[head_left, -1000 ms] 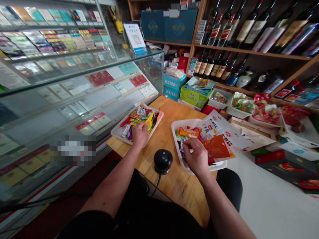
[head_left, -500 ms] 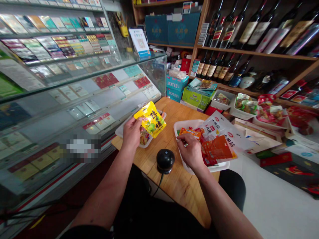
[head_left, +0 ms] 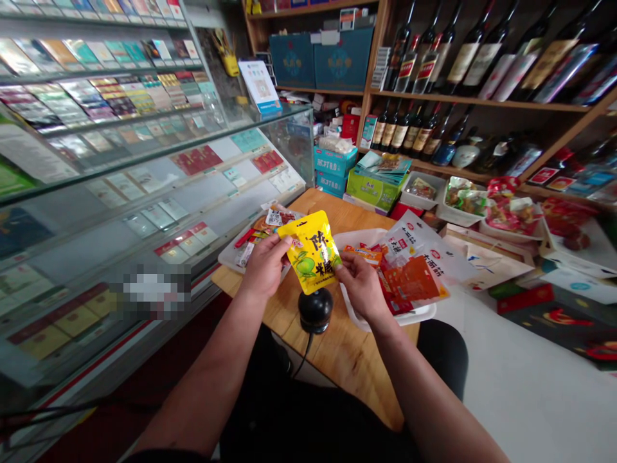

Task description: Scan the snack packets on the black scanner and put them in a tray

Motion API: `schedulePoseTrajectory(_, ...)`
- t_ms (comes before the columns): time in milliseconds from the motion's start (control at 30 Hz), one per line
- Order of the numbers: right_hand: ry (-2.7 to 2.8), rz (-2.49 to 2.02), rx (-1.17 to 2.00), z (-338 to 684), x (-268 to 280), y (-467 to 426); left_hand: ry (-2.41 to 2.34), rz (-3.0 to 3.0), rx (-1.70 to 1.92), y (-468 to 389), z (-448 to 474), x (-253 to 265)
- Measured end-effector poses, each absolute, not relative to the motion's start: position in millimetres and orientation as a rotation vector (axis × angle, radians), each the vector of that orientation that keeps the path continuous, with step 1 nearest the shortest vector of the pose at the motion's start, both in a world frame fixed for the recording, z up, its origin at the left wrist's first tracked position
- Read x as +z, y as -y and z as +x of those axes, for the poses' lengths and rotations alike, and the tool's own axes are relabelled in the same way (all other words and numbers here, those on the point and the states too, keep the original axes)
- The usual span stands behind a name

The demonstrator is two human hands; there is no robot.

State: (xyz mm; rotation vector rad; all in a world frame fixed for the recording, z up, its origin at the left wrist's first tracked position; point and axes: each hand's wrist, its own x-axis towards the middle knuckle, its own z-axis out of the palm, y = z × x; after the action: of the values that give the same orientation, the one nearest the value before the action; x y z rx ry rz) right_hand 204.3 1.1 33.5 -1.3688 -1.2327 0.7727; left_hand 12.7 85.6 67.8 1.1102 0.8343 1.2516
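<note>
- Black domed device (head_left: 315,312), landmark for all places below: it rests on the wooden surface (head_left: 349,363), its cable (head_left: 307,347) leading to the near edge.
- Yellow packet (head_left: 312,254): raised above the device and slightly tilted, printed face toward the viewer. It overlaps the device's top in this view; whether the two touch cannot be told.
- Left hand (head_left: 266,262), beyond and left of the device: thumb and fingers pinch the packet's left edge, toward its top.
- Right hand (head_left: 360,283), right of the device: fingertips grip the packet's right edge, lower down.
- Step in hand, as judged from this pose: a two-handed hold that keeps the packet spread above the device. The next move would seem to call for a secure pinch on one side before the other is freed, and care not to knock the device.
- Left tray (head_left: 226,258), beyond and left of the device: assorted small packets, partly hidden.
- Right tray (head_left: 427,315), right of the device: orange packets (head_left: 413,283), with paler ones overhanging the rim.
- Green box (head_left: 373,188), well beyond the device; bottles (head_left: 463,64) stand on shelves farther still.
</note>
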Motion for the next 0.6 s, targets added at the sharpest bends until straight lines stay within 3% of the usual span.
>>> schedulePoseTrajectory(100, 1.169, -1.307, 0.998, 203.9, 26.9, 3.8, -0.826, 1.113, 1.232, -80.6, 20.0, 63.1)
schedulePoseTrajectory(233, 1.077, -1.294, 1.049, 202.8, 20.9, 11.3, -0.848, 1.166, 1.241, -73.1, 26.0, 56.7)
schedulePoseTrajectory(400, 1.001, -1.425, 0.751, 205.1, 28.3, 18.9, -1.059, 1.388, 1.395, -50.8, 30.0, 49.8)
schedulePoseTrajectory(600, 1.061, -1.451, 0.551, 194.1, 42.5, 34.0, -0.865, 1.473, 1.134, -1.7, 44.9, 53.9)
